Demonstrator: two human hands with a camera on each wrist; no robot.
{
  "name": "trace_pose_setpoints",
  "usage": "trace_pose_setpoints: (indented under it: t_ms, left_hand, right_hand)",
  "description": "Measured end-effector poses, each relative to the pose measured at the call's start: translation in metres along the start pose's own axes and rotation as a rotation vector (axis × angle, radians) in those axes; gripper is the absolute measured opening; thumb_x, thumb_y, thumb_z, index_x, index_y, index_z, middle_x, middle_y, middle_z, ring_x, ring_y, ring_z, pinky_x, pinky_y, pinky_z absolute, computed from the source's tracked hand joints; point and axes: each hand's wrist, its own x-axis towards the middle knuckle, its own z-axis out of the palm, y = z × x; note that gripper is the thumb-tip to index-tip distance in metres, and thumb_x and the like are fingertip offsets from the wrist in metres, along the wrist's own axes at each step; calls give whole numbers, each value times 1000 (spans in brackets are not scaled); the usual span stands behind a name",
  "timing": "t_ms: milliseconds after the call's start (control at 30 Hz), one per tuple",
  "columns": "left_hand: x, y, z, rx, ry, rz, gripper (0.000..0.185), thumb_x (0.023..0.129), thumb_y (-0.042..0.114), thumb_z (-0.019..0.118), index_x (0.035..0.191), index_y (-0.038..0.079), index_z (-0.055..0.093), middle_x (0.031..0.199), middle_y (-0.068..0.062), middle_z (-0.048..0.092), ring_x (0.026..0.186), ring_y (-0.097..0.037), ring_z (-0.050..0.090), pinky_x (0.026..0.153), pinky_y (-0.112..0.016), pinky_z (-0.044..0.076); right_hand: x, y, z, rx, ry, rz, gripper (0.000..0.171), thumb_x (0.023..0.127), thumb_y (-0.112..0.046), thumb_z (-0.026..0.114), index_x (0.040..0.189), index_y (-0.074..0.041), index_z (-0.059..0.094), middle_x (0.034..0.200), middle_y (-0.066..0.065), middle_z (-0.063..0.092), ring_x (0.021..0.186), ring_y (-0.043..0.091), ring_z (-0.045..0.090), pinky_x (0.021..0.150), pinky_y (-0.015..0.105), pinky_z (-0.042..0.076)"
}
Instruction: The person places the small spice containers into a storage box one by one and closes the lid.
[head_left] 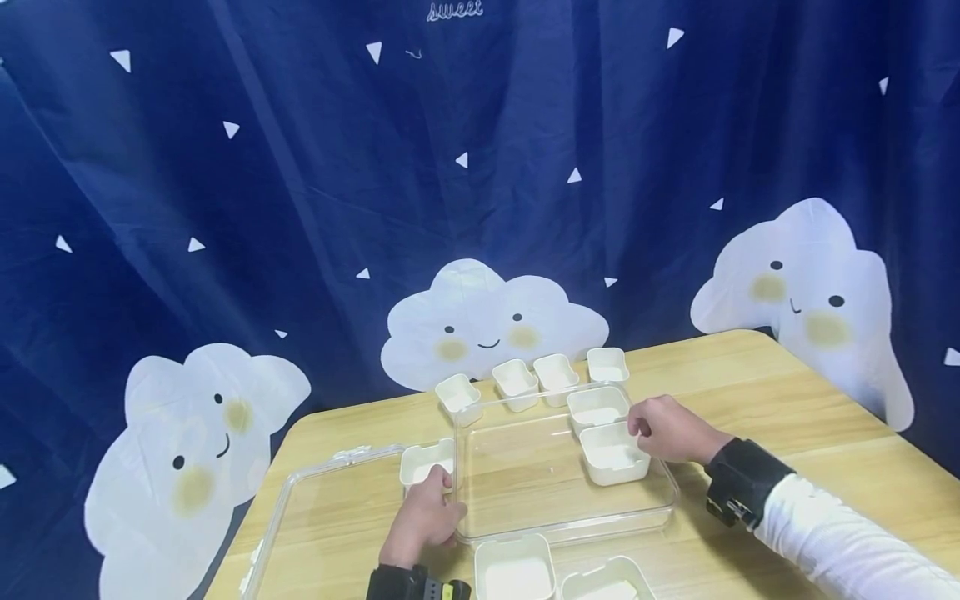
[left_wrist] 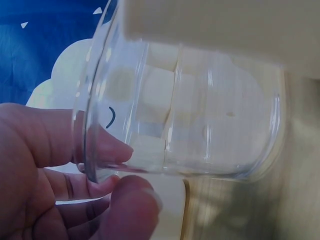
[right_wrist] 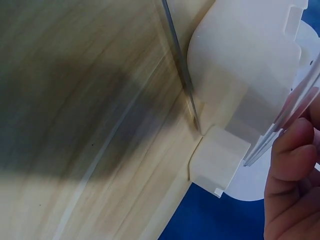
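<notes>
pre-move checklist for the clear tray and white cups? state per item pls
1. Left hand holds the clear tray at its near-left corner: ok.
2. Right hand touches the front cup in tray: ok; firm grip: cannot tell.
3. Rear cup in tray sits upright beside it: ok.
4. Open floor left in tray for more cups: ok.
5. Four cups behind tray upright, in easy reach: ok.
6. Clear lid lies flat left of tray, out of the way: ok.

tray [head_left: 480, 508] left half free | cups [head_left: 613, 454] block right side
</notes>
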Motion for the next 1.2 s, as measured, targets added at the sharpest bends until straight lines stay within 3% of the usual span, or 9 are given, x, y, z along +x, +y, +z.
trace_pose_setpoints:
  t_ms: [500,767,900,1200]
  left_hand:
    - [0,2,-1,9,3,-4,31,87,5,59,113,-5,45,58,-7,56,45,-20,57,48,-32,42]
    - [-1,0,0,-5,5,9,33,86,5,59,114,-6,44,57,-7,56,44,-20,56,46,-30,41]
    - [-1,-1,0,8,14,13,32,85,5,58,113,-5,44,57,-7,56,44,-20,57,46,-30,41]
    - [1,1,0,12,15,-4,30,85,5,59,110,-2,44,63,-7,57,46,-22,59,47,-32,43]
  right_hand:
    - [-1,2,-3,4,1,-12,20,66,6,65,73,-12,62,64,-11,49,61,6,46,57,26,42]
    - [-7,-8,-2,70,5,-44,18,71,5,65,75,-12,63,67,-11,53,62,4,48,57,26,45]
    - [-8,-17,0,114,2,-112,17,74,5,65,77,-12,64,67,-14,53,60,1,48,55,24,45]
    - [-16,-52,-3,336,-82,-307,19,80,4,67,82,-14,66,71,-17,57,62,-2,52,53,21,48]
